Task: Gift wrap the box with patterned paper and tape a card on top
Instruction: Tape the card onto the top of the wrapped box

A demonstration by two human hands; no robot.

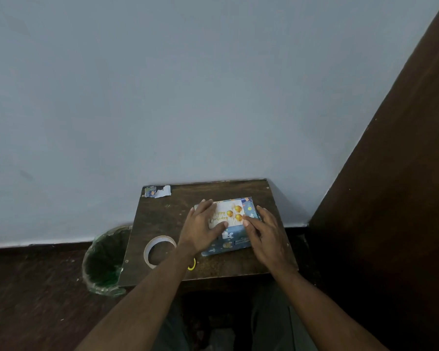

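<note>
A box wrapped in blue patterned paper (235, 240) lies flat on a small dark wooden table (162, 216). A white birthday card with gold balloons (230, 214) lies on the box's top. My left hand (200, 229) rests flat across the card's left side, fingers straight, thumb along its lower edge. My right hand (264, 231) lies on the box's right side, its fingertips pressing the card's lower right corner. A roll of pale tape (159, 250) lies on the table left of the box.
Scraps of wrapping paper (157, 191) sit at the table's far left corner. A small yellow loop (192, 265) peeks out beside my left wrist. A green-lined waste bin (104, 262) stands on the floor to the left. A dark wooden panel (390, 198) rises at right.
</note>
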